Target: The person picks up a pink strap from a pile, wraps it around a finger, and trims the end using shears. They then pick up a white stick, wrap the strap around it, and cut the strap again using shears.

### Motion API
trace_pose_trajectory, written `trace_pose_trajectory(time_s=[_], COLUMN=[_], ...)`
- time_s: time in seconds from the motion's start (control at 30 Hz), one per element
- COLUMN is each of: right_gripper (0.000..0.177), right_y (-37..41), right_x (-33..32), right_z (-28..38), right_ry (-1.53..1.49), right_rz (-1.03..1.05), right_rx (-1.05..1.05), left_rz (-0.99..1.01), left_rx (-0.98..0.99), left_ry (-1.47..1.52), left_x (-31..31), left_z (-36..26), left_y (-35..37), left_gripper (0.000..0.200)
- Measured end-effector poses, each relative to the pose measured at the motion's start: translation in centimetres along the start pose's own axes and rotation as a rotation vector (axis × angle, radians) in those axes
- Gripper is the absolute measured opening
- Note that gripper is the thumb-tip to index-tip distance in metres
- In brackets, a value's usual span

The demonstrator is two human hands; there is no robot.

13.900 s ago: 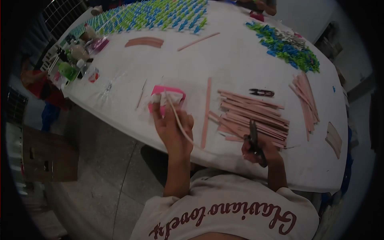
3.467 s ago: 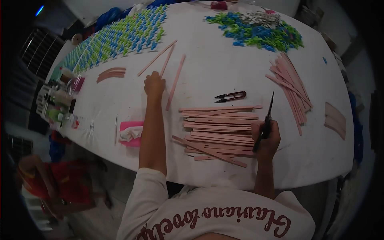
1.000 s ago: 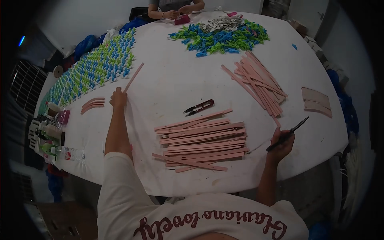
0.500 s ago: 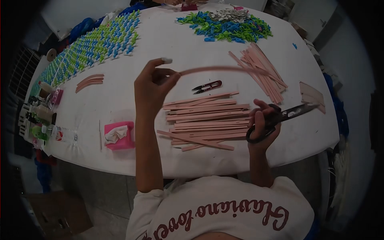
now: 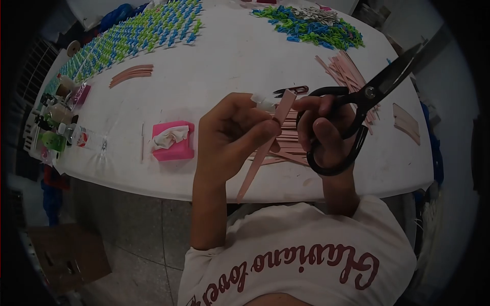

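Note:
My left hand (image 5: 229,135) pinches a narrow pink strip (image 5: 256,168) between thumb and fingers; a white covering is on one fingertip. The strip slants, its upper end close to the fingertips of my right hand (image 5: 326,125) and its lower end hanging toward my shirt. Large black-handled scissors (image 5: 377,86) are in my right hand, fingers through the handle loops, blades pointing up and right. Behind both hands lies a stack of pink strips (image 5: 288,153), partly hidden. Small thread snips (image 5: 298,90) lie just beyond the strip's upper end.
More pink strips (image 5: 344,69) lie at right, and flat pale pieces (image 5: 406,124) near the right edge. Curved strips (image 5: 131,75), a pink tissue box (image 5: 176,145) and bottles (image 5: 58,135) are at left. Blue and green clips (image 5: 316,30) are heaped at the back.
Both hands have come together and closer to the camera. The strip has swung from nearly level to a steep slant. The scissors have risen and their blades now tilt upward.

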State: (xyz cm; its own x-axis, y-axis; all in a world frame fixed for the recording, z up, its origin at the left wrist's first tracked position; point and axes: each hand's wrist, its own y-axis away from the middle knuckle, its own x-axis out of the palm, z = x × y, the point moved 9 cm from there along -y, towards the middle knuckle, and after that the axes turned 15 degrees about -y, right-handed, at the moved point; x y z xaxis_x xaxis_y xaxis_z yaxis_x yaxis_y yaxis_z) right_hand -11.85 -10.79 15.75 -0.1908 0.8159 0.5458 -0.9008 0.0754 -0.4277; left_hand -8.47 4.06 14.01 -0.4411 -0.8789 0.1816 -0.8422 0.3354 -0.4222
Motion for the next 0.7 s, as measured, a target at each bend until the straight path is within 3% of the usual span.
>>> trace_pose_trajectory(time_s=[0.07, 0.2, 0.27, 0.3, 0.37, 0.57, 0.7], right_gripper=[0.022, 0.019, 0.02, 0.02, 0.02, 0.022, 0.026], right_y=[-0.2, -0.6, -0.6, -0.6, -0.4, 0.5, 0.5], right_x=[0.3, -0.4, -0.9, -1.4, -2.0, -2.8, -3.6], right_z=[0.7, 0.3, 0.0, 0.0, -0.3, -2.2, -2.6], right_ry=[-0.024, 0.147, 0.2, 0.222, 0.242, 0.164, 0.199], right_rz=[-0.027, -0.118, -0.121, -0.127, -0.137, -0.184, -0.155], right_rx=[-0.046, 0.052, 0.101, 0.099, 0.101, 0.144, 0.178], left_rz=[0.032, 0.061, 0.055, 0.056, 0.052, -0.191, -0.238], left_rx=[-0.096, -0.137, -0.105, -0.107, 0.103, 0.31, 0.249], left_ry=[0.001, -0.08, -0.361, -0.358, -0.808, -0.992, -0.873], left_x=[0.4, 1.3, 1.2, 1.2, 1.8, 3.7, 3.1], left_z=[1.0, 0.9, 0.9, 0.9, -1.0, -2.6, -1.2], left_y=[0.2, 0.7, 0.7, 0.6, 0.3, 0.3, 0.6], left_gripper=[0.028, 0.021, 0.02, 0.02, 0.028, 0.036, 0.041])
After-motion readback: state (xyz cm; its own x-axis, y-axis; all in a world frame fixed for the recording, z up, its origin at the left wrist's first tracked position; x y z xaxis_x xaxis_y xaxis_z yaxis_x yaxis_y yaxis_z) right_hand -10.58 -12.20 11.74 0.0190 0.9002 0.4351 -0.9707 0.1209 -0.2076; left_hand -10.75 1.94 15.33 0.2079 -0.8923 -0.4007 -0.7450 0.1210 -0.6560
